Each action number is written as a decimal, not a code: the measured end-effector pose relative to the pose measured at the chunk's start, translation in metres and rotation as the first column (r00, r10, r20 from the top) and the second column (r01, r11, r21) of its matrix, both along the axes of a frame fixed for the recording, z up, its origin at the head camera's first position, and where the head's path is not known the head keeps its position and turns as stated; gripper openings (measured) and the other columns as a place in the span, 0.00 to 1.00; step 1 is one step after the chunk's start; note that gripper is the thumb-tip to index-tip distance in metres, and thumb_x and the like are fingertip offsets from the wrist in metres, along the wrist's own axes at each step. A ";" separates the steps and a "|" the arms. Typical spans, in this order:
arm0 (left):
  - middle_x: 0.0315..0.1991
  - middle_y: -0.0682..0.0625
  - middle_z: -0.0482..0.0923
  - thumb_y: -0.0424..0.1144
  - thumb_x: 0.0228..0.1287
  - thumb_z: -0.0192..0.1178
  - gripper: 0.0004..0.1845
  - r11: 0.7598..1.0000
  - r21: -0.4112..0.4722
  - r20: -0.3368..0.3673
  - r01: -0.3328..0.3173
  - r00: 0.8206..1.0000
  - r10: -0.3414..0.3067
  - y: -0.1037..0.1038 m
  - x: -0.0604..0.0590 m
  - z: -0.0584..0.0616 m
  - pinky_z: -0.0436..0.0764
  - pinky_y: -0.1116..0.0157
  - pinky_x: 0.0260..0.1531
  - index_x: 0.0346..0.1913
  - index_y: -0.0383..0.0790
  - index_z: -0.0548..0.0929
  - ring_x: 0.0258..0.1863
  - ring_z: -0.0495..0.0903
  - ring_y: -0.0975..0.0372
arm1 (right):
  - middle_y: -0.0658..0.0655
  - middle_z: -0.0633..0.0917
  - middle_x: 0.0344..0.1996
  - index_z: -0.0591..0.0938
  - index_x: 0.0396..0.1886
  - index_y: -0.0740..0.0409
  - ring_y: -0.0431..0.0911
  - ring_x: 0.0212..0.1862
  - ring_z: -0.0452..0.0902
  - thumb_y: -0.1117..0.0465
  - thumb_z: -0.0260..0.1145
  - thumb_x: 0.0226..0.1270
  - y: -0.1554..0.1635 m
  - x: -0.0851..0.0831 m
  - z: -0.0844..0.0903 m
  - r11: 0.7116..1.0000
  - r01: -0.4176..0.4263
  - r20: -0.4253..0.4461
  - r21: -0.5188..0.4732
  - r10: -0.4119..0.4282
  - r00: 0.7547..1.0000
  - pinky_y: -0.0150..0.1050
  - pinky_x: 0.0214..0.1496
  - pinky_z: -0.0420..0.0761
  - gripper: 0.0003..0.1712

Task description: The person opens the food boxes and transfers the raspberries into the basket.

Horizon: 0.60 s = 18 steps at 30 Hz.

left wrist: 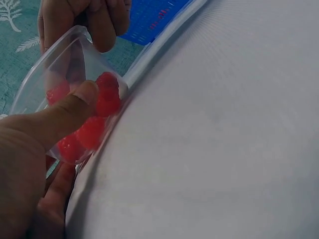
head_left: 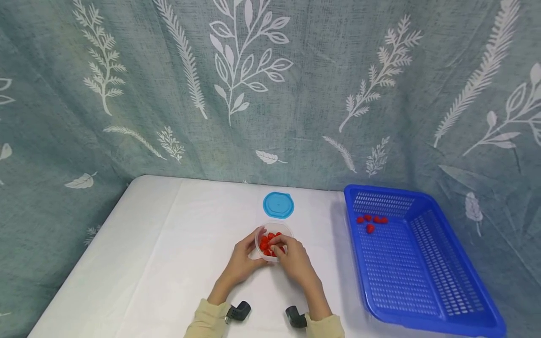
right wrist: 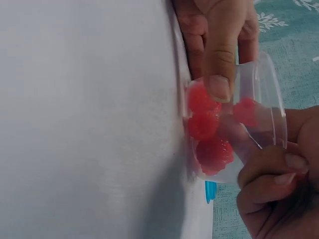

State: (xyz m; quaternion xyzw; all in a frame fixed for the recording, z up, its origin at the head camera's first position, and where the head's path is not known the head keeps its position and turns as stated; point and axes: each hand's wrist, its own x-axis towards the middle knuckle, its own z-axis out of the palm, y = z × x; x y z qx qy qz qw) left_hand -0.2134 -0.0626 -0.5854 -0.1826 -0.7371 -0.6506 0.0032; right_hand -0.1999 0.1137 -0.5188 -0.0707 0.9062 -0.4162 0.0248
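Observation:
A small clear plastic tub point(head_left: 284, 227) with several red raspberries point(head_left: 264, 245) in it stands on the white table. My left hand point(head_left: 246, 259) grips the tub from the left, its thumb point(left wrist: 75, 107) along the near wall and its fingers around the far side. My right hand point(head_left: 296, 263) reaches over the rim from the right. Its thumb and forefinger are down inside the tub, pinching a raspberry point(right wrist: 245, 111) held higher than the others. Its other fingers are curled outside the wall.
A blue round lid point(head_left: 278, 205) lies flat just behind the tub. To the right stands a large blue plastic basket point(head_left: 401, 267), with several red berries point(head_left: 370, 228) near its back left corner. A patterned green cloth point(head_left: 262, 131) hangs behind the table.

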 end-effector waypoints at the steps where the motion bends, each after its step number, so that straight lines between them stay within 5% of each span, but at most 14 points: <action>1: 0.70 0.38 0.73 0.24 0.49 0.77 0.48 1.000 -0.001 -0.005 -0.007 1.000 0.007 0.000 0.000 0.000 0.70 0.57 0.70 0.76 0.39 0.67 0.73 0.68 0.48 | 0.55 0.88 0.41 0.86 0.45 0.58 0.47 0.42 0.80 0.65 0.67 0.71 -0.001 0.001 0.000 1.000 0.003 -0.014 0.003 -0.003 1.000 0.44 0.48 0.85 0.06; 8: 0.67 0.29 0.73 0.19 0.48 0.74 0.47 0.999 0.000 -0.026 -0.045 0.999 0.045 0.004 0.009 0.016 0.70 0.50 0.69 0.74 0.29 0.66 0.71 0.69 0.41 | 0.59 0.87 0.46 0.84 0.50 0.60 0.51 0.46 0.82 0.65 0.65 0.72 -0.004 0.009 -0.003 0.999 0.031 -0.099 0.027 -0.028 0.995 0.48 0.52 0.87 0.10; 13: 0.68 0.33 0.73 0.19 0.48 0.75 0.48 0.999 -0.019 -0.016 -0.041 0.999 0.041 0.005 0.005 0.007 0.71 0.51 0.69 0.74 0.32 0.67 0.72 0.69 0.43 | 0.61 0.86 0.51 0.85 0.51 0.61 0.56 0.53 0.82 0.66 0.65 0.72 -0.004 0.018 -0.002 0.997 0.072 -0.097 -0.024 -0.074 0.993 0.53 0.56 0.86 0.11; 18: 0.69 0.39 0.74 0.25 0.48 0.78 0.49 0.999 -0.027 0.017 -0.030 0.999 0.031 0.002 0.003 0.002 0.71 0.56 0.70 0.76 0.39 0.68 0.72 0.70 0.48 | 0.59 0.86 0.49 0.85 0.52 0.60 0.54 0.51 0.81 0.66 0.65 0.72 -0.003 0.026 0.005 0.992 0.100 -0.076 -0.083 -0.106 0.991 0.43 0.47 0.87 0.12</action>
